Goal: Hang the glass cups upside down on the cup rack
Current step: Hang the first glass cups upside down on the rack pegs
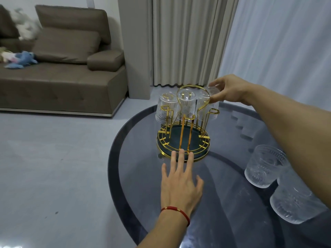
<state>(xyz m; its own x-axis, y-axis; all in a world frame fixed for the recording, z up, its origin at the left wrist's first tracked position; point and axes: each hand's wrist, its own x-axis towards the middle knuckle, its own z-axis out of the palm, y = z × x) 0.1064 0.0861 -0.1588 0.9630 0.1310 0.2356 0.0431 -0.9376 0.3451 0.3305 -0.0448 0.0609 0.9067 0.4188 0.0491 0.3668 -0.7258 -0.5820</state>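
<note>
A gold wire cup rack (182, 140) with a dark green round base stands on the round glass table (143, 194). Ribbed glass cups hang upside down on its far pegs: one at the left (165, 109), one in the middle (186, 104). My right hand (231, 90) grips a third inverted cup (208, 106) at the rack's far right, over a peg. My left hand (180, 183) lies flat and open on the table, its fingertips touching the rack's near rim. Two more glass cups stand at the right: one upright (264, 166), one nearer (293, 199).
The glass table's edge curves close on the left, with grey floor beyond. A brown sofa (68, 65) with soft toys stands at the far left. Beige curtains (184, 42) and a sheer white curtain hang behind the table.
</note>
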